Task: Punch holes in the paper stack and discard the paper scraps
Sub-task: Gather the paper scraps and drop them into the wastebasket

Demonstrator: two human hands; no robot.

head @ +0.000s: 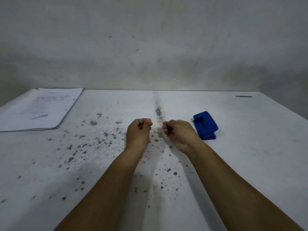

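Observation:
A stack of white paper (41,110) with faint writing lies flat at the far left of the table, with small punched holes along its right edge. A blue hole punch (205,125) sits right of centre. My left hand (138,131) and my right hand (177,132) hover side by side over the middle of the table, both with fingers curled closed. Nothing is visible inside either fist. My right hand is just left of the punch, not touching it.
The white table (250,164) is speckled with grey stains, densest around the centre seam. A short dark mark (243,96) lies near the far right edge. A bare grey wall (150,39) rises right behind the table.

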